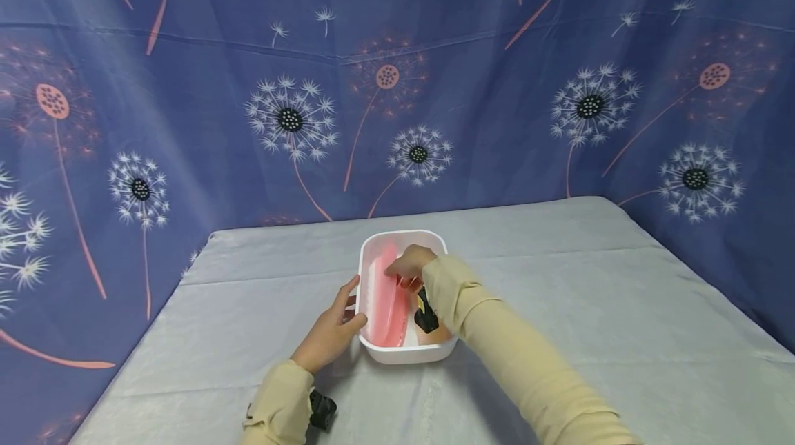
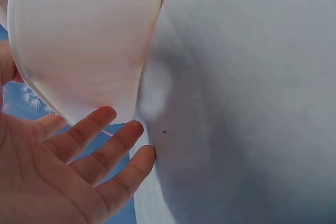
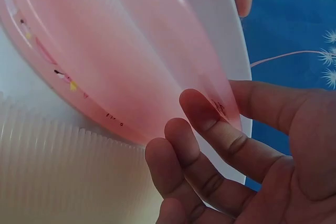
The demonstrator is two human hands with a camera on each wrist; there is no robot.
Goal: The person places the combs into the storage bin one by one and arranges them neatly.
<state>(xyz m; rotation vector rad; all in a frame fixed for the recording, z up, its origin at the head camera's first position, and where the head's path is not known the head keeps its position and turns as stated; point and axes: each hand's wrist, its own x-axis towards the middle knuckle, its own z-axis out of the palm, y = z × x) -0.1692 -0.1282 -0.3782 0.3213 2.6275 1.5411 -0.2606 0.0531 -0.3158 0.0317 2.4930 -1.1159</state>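
A white plastic tub stands on the cloth-covered table. Inside, a pink translucent plastic bowl lies tipped on its side, small printed figures along its rim. My right hand reaches into the tub. It pinches the edge of the pink bowl between thumb and fingers in the right wrist view. Beside the bowl lies a ribbed, pale translucent piece, partly hidden by my right wrist in the head view. My left hand touches the tub's left rim, its fingers extended along the outer wall.
A light grey cloth covers the table and shows a few creases. Behind and at the sides hangs a blue curtain printed with dandelions. Black wrist devices sit at both sleeves.
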